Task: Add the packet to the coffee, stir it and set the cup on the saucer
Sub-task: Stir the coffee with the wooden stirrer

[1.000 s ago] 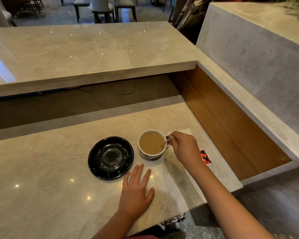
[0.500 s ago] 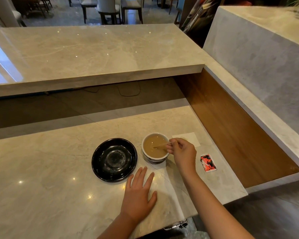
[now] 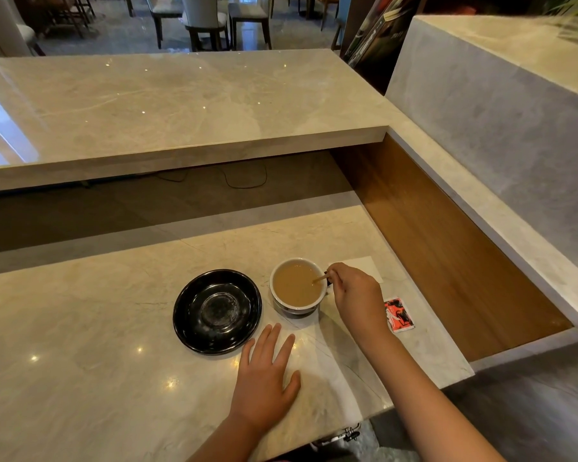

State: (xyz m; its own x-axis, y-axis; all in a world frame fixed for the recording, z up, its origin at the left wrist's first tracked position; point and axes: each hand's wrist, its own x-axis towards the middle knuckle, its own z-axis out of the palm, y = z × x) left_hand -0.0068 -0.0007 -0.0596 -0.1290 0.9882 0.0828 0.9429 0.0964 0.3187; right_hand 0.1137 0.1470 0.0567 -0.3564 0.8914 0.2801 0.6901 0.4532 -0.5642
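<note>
A white cup (image 3: 297, 306) of light brown coffee stands on the marble counter, just right of an empty black saucer (image 3: 217, 311). My right hand (image 3: 356, 295) is at the cup's right rim, fingers pinched on a thin wooden stirrer (image 3: 320, 279) whose tip dips into the coffee. My left hand (image 3: 266, 373) lies flat on the counter in front of the saucer and cup, fingers spread, holding nothing. A red and white packet (image 3: 398, 314) lies on the counter to the right of my right wrist.
A white napkin (image 3: 364, 266) lies behind my right hand. A raised marble ledge (image 3: 181, 108) runs across the back, and a wood-lined side wall (image 3: 447, 248) closes the right. The counter's front edge is near my forearms. Chairs stand far behind.
My right hand has moved the stirrer around in the coffee, its tip shifting within the cup. The left hand stays flat on the counter. The camera has shifted slightly.
</note>
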